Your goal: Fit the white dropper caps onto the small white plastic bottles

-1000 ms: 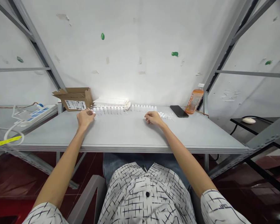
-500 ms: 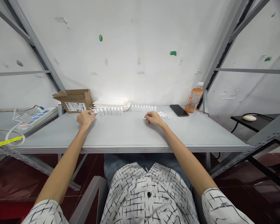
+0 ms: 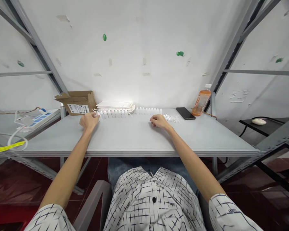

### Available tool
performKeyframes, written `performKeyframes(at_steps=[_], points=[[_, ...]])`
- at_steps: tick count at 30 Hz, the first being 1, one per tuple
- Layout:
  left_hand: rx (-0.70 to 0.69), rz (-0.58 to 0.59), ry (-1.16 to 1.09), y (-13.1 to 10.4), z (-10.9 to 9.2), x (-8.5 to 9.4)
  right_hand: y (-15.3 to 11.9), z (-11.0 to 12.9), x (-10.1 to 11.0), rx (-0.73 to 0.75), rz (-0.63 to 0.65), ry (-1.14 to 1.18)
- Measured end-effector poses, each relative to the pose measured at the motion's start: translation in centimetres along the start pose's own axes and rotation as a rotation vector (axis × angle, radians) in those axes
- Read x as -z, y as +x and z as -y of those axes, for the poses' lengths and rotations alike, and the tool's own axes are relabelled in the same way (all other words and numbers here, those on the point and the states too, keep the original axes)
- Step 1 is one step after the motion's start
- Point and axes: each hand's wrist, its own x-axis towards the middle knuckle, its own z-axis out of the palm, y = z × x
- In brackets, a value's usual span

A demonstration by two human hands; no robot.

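My left hand (image 3: 89, 121) is closed at the left end of a row of small white bottles (image 3: 116, 114), its fingertips pinching a small white bottle (image 3: 100, 118) that is partly hidden. Thin white sticks poke out at both ends of that row. To the right, a second row of small white bottles (image 3: 148, 111) stands upright. In front of it my right hand (image 3: 159, 121) rests over the table with thumb and fingers pressed together; what they hold, if anything, cannot be made out. Beside it lies a pile of tiny white pieces (image 3: 172, 118).
An open cardboard box (image 3: 78, 102) and a stack of white paper sheets (image 3: 115, 106) stand along the back. A black phone (image 3: 185, 113) and a bottle of orange drink (image 3: 201, 102) are at the right of the grey table (image 3: 127, 138). A power strip (image 3: 42, 120) lies far left.
The view has shifted very slightly. Both hands keep the same places and the same closed shape.
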Motion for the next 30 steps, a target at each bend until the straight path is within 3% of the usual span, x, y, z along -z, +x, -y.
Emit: performKeyframes(at_steps=[7, 10, 13, 16, 20, 25, 30], points=[[0.069, -0.043, -0.076, -0.1, 0.1, 0.3, -0.1, 0.1, 0.1, 0.002, 0.005, 0.011], [0.083, -0.126, -0.092, -0.5, 0.0, 0.7, -0.1, 0.1, 0.1, 0.002, 0.008, 0.008], [0.025, -0.252, -0.083, -1.1, -0.2, 0.8, -0.1, 0.1, 0.1, 0.002, 0.007, 0.0], [-0.127, -0.304, -0.084, -1.7, -1.1, 0.4, 0.0, -0.1, 0.0, 0.008, 0.005, -0.036], [-0.376, -0.248, -0.111, -2.6, -4.3, -0.6, 0.3, -0.3, -0.4, 0.044, -0.011, -0.211], [-0.644, -0.06, -0.062, -4.4, -11.1, -2.3, 0.9, -0.3, -1.0, 0.095, -0.05, -0.444], [-0.794, 0.116, 0.025, -6.1, -16.3, -5.0, 1.9, -0.2, -0.4, 0.014, 0.053, -0.299]])
